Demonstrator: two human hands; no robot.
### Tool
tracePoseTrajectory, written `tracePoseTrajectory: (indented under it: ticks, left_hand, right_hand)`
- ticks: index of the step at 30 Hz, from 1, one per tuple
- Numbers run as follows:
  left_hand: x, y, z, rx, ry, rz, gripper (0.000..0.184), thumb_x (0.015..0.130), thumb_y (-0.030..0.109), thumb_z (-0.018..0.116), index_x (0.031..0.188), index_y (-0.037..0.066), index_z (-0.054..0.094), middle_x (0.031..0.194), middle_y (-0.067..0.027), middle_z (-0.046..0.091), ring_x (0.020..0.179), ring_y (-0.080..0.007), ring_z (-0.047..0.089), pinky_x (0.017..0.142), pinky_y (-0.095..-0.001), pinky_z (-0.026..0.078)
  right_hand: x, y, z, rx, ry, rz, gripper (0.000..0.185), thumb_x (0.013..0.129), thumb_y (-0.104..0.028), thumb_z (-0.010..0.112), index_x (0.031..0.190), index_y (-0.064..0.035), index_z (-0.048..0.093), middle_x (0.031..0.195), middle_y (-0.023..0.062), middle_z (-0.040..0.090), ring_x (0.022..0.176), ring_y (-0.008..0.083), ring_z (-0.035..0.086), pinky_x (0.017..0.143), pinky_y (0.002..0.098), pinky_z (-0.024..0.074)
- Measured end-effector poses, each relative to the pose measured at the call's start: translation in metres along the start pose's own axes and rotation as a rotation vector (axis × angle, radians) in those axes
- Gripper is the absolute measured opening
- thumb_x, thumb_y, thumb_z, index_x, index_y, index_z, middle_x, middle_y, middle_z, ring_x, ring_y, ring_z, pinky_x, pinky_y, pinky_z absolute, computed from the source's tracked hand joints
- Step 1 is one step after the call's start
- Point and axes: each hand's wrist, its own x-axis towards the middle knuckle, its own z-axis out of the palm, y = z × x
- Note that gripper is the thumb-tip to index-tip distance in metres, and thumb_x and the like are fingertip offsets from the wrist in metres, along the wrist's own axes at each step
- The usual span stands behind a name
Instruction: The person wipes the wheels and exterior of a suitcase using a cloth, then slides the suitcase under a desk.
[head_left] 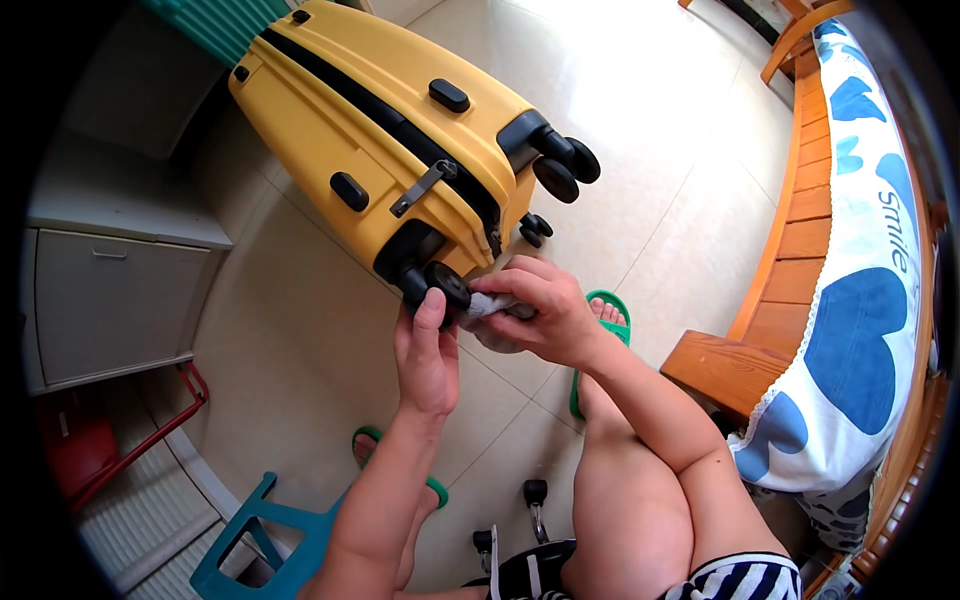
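Note:
A yellow suitcase [330, 110] lies on its side, its black caster wheels pointing toward me. My left hand [428, 355] grips the nearest caster wheel [447, 285], thumb against its edge. Bunched in my right hand [550, 310] is a grey cloth [490, 310], pressed against the side of that same wheel. Part of the cloth hangs below my fingers. Farther along the suitcase's end are more black casters [567, 165], which neither hand touches. A zipper pull strap [420, 188] lies across the suitcase's side.
A wooden bench [790, 270] with a blue-and-white cover [855, 340] runs along the right. At left stands a grey cabinet [120, 300]; a teal stool [265, 540] is below it. Green slippers [612, 312] are on my feet on the tiled floor [680, 130].

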Motion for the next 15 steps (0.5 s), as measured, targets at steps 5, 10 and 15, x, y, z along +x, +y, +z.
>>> tracePoseTrajectory:
  ticks: [5, 10, 15]
  left_hand:
    - [0.002, -0.001, -0.005, 0.004, -0.026, -0.049, 0.039, 0.096, 0.038, 0.058, 0.122, 0.010, 0.057, 0.116, 0.0004, 0.062, 0.109, -0.0121, 0.056, 0.098, -0.0302, 0.042]
    - [0.004, -0.001, -0.005, -0.013, -0.062, -0.062, 0.040, 0.096, 0.038, 0.059, 0.123, 0.009, 0.055, 0.113, 0.0000, 0.060, 0.104, -0.0118, 0.056, 0.094, -0.0296, 0.043]
    - [0.010, -0.008, -0.021, 0.009, -0.175, -0.047, 0.042, 0.096, 0.042, 0.057, 0.121, 0.008, 0.058, 0.113, -0.0020, 0.064, 0.106, -0.0148, 0.059, 0.093, -0.0320, 0.046]
  right_hand:
    - [-0.006, -0.013, -0.002, 0.097, 0.097, 0.056, 0.035, 0.068, -0.008, 0.077, 0.099, -0.0083, 0.061, 0.091, 0.0063, 0.066, 0.080, 0.0269, 0.063, 0.071, 0.0363, 0.0474]
    - [0.000, -0.004, -0.002, 0.025, -0.025, -0.066, 0.030, 0.070, -0.010, 0.075, 0.096, -0.0092, 0.059, 0.087, 0.0065, 0.064, 0.080, 0.0269, 0.062, 0.073, 0.0368, 0.0468]
    - [-0.011, 0.007, -0.006, 0.015, 0.034, 0.119, 0.025, 0.073, -0.009, 0.071, 0.096, -0.0083, 0.062, 0.087, 0.0087, 0.064, 0.081, 0.0292, 0.062, 0.073, 0.0367, 0.0478]
